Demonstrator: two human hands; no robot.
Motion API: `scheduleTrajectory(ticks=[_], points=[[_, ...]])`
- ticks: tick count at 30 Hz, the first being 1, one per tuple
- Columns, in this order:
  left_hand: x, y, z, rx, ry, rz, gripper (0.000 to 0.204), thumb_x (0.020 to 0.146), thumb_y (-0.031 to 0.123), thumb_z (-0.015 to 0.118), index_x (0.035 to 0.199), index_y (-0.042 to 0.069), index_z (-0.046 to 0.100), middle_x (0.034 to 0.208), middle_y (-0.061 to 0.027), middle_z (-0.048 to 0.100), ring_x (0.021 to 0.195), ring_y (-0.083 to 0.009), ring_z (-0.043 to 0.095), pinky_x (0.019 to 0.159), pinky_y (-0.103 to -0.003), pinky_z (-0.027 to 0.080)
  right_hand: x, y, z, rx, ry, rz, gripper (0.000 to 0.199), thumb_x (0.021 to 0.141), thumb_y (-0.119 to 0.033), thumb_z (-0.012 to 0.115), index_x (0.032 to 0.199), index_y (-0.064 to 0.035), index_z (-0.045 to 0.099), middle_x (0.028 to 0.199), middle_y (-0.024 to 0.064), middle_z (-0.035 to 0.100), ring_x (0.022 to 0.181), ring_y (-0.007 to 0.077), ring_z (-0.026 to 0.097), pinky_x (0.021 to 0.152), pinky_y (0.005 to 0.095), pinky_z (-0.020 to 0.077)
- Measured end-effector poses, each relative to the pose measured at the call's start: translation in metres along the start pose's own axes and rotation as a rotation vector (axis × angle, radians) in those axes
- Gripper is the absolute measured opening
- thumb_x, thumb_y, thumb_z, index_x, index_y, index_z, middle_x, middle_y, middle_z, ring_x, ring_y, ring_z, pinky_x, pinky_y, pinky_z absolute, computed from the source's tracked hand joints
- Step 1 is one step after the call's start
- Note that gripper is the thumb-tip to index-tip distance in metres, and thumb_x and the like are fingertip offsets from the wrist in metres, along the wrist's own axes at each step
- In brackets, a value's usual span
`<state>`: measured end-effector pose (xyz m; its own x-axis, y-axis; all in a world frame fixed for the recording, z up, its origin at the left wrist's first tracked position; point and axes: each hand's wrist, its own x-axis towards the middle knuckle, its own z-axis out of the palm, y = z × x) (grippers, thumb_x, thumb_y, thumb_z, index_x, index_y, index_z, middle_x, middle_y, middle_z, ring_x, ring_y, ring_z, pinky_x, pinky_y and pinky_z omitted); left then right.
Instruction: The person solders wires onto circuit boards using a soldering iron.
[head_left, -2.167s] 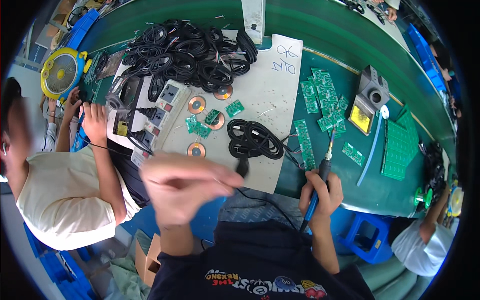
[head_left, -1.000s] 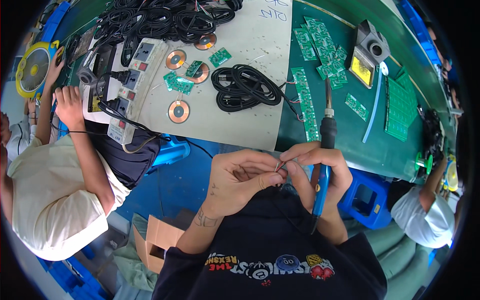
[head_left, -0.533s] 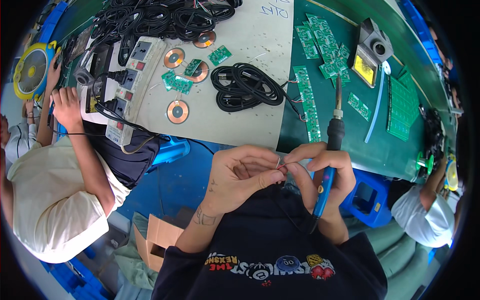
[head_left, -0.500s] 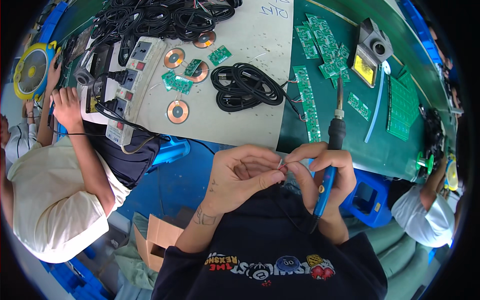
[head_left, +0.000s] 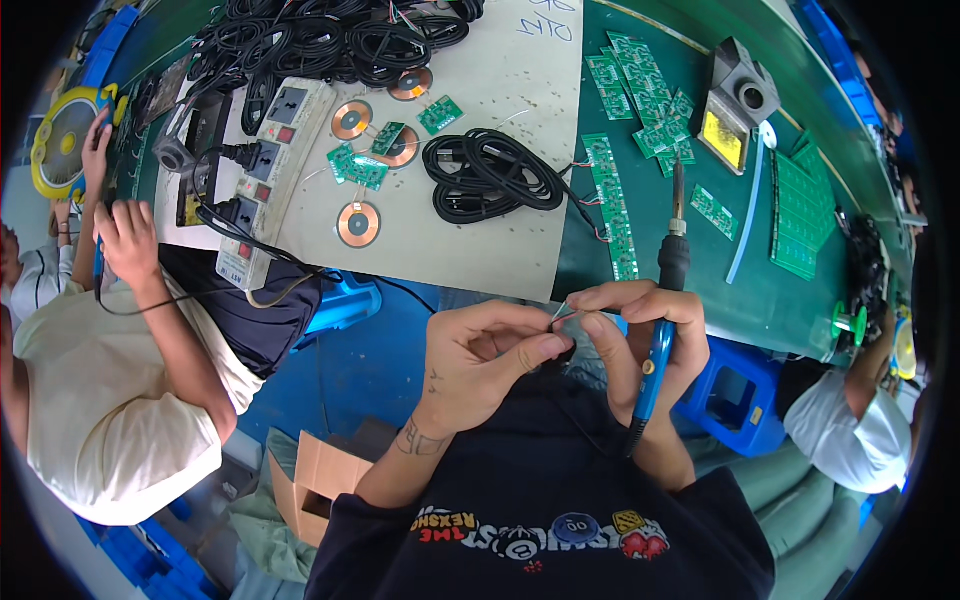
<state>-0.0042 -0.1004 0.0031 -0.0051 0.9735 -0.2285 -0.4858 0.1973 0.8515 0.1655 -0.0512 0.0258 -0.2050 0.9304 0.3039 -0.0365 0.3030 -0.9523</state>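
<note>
Just off the front edge of the table, my left hand (head_left: 470, 365) pinches the end of a cable with thin coloured wires (head_left: 565, 317) sticking out. My right hand (head_left: 655, 345) grips a blue-handled soldering iron (head_left: 674, 262), its tip pointing away from me. Thumb and forefinger of that same hand meet at the thin wires. Most of the cable is hidden by my fingers. Beyond my hands, a coiled black cable (head_left: 490, 175) lies with its wires running to a strip of green circuit boards (head_left: 610, 205).
A soldering iron stand (head_left: 742, 90) with a yellow sponge (head_left: 725, 140) sits at the far right, by more circuit boards (head_left: 648, 85). Copper coils (head_left: 358, 224), a power strip (head_left: 272, 170) and heaped black cables (head_left: 330, 40) lie to the left. A co-worker (head_left: 130, 380) sits at my left.
My fingers have shifted slightly around the wires, and the thumb and forefinger of my right hand sit a little differently. The co-worker's hand at the left has moved a little lower.
</note>
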Motion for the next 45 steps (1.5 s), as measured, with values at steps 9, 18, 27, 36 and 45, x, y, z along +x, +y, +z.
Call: scheduleTrajectory(ticks=[9, 18, 27, 36, 45], points=[[0.001, -0.003, 0.0, -0.035, -0.01, 0.0, 0.019, 0.089, -0.007, 0.081, 0.107, -0.007, 0.075, 0.098, -0.0157, 0.08, 0.085, -0.0173, 0.078, 0.077, -0.02, 0.062, 0.001, 0.0, -0.003, 0.002, -0.008, 0.012, 0.041, 0.086, 0.017, 0.07, 0.112, -0.0066, 0.048, 0.098, 0.0202, 0.071, 0.09, 0.0329, 0.073, 0.083, 0.0419, 0.0602], [0.005, -0.006, 0.001, -0.117, 0.004, -0.008, 0.023, 0.09, -0.007, 0.08, 0.111, -0.007, 0.073, 0.097, -0.0164, 0.08, 0.087, -0.0193, 0.079, 0.08, -0.023, 0.063, 0.0, 0.005, -0.002, -0.014, -0.006, -0.018, 0.038, 0.085, 0.016, 0.07, 0.112, -0.0045, 0.052, 0.099, 0.0206, 0.073, 0.09, 0.0317, 0.073, 0.082, 0.0404, 0.0599], [0.007, -0.012, -0.003, -0.224, 0.004, -0.018, 0.022, 0.092, -0.005, 0.079, 0.113, -0.008, 0.072, 0.097, -0.0168, 0.079, 0.084, -0.0187, 0.077, 0.078, -0.024, 0.063, 0.002, 0.002, -0.004, -0.094, -0.061, -0.022, 0.038, 0.084, 0.015, 0.072, 0.112, -0.004, 0.053, 0.103, 0.0223, 0.072, 0.093, 0.0325, 0.073, 0.085, 0.041, 0.0594], [0.002, -0.004, 0.011, 0.007, 0.154, 0.044, 0.021, 0.091, -0.004, 0.079, 0.112, -0.006, 0.075, 0.094, -0.0147, 0.079, 0.079, -0.016, 0.076, 0.072, -0.022, 0.061, 0.003, 0.0, 0.001, -0.318, -0.076, -0.197, 0.039, 0.079, 0.016, 0.077, 0.106, -0.0046, 0.058, 0.097, 0.0187, 0.074, 0.081, 0.0267, 0.072, 0.076, 0.0361, 0.0595], [0.003, -0.005, 0.014, 0.457, 0.299, 0.183, 0.017, 0.085, -0.008, 0.077, 0.101, -0.004, 0.079, 0.088, -0.009, 0.079, 0.071, -0.0139, 0.071, 0.066, -0.02, 0.055, 0.013, 0.0, 0.006, -0.485, -0.172, -0.374, 0.036, 0.072, 0.013, 0.08, 0.1, -0.006, 0.066, 0.095, 0.0116, 0.076, 0.074, 0.0216, 0.067, 0.07, 0.031, 0.054]])
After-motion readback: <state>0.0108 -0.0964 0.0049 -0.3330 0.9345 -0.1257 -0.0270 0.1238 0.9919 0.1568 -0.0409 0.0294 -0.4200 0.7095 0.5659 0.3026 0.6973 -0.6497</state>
